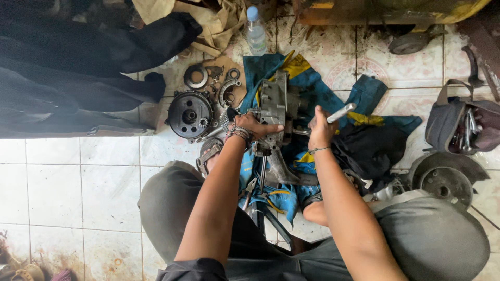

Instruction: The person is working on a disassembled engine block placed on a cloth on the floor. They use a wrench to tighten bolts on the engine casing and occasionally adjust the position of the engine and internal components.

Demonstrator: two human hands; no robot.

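Already well into a strip-down, by the look of it: the grey metal engine casing (276, 112) stands on a blue cloth (312, 83) on the tiled floor (78, 182), between the person's knees. The left hand (252, 126) lies on the casing's near side, fingers wrapped against it to steady it. The right hand (321, 130) has its fingers clamped around the handle of a silver tool (341, 112), whose working end points into the casing's right flank; what it engages is hidden. Several parts lie out just left of the casing: a round dark clutch-like drum (189, 114), a flat ring (196, 76) and a curved shoe piece (228, 89). I judge the outer parts off and the casing itself not yet opened. A tool bag (458, 122) sits well apart at right, a plastic bottle (255, 32) beyond the cloth.
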